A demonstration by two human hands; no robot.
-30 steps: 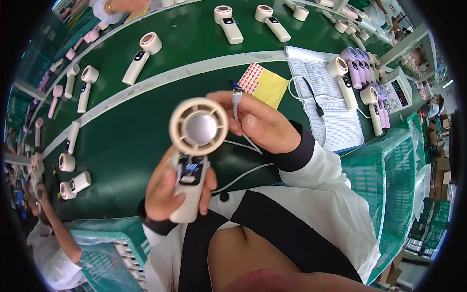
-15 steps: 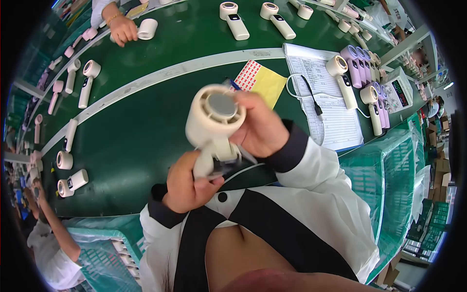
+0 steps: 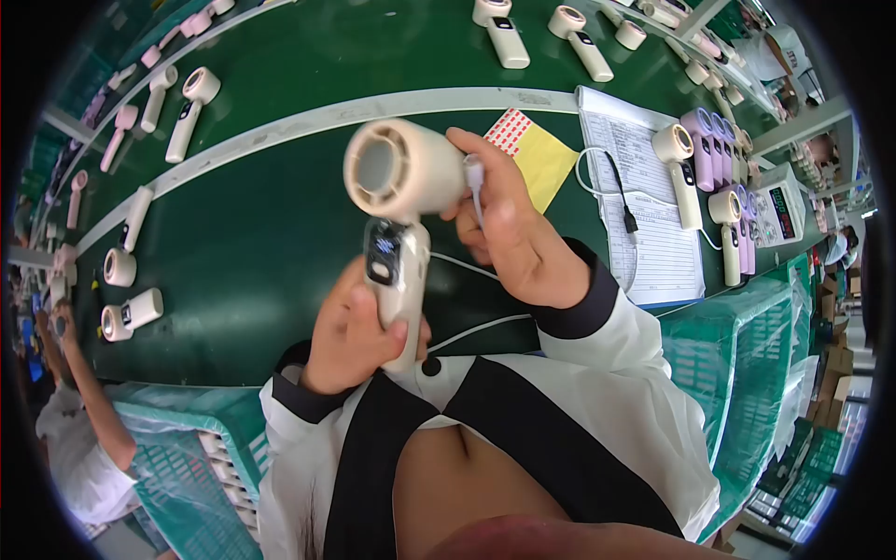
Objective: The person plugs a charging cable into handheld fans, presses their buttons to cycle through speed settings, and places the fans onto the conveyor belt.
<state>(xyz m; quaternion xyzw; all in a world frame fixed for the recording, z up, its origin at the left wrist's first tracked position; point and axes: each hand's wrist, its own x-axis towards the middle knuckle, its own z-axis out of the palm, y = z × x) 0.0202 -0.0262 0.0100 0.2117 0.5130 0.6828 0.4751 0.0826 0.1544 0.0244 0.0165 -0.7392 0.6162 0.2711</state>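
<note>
My left hand (image 3: pixel 350 331) is wrapped round the handle of a cream handheld fan (image 3: pixel 420 173). The fan stands upright above the table, its round grille turned to the left, and the small dark display on its handle is lit. Beside the fan head, my right hand (image 3: pixel 518 229) pinches a white charging cable (image 3: pixel 475 175) by its plug, which points up. Some of those fingers are behind the fan head, so I cannot tell whether they touch it. White cord loops below the hand.
Right of my hands lie a yellow sticker sheet (image 3: pixel 541 168) and a paper form (image 3: pixel 602 131) with a black cable (image 3: pixel 627 210). Cream and purple fans stand near a meter (image 3: pixel 777 213). More fans lie beyond the metal rail (image 3: pixel 373 105). Green crates (image 3: pixel 737 355) flank me; a co-worker's arm (image 3: pixel 93 392) is at left.
The fan has turned from a folded, tilted pose to upright, its grille now facing left and its display showing. The plug has come into sight. The far co-worker's hand has left the view.
</note>
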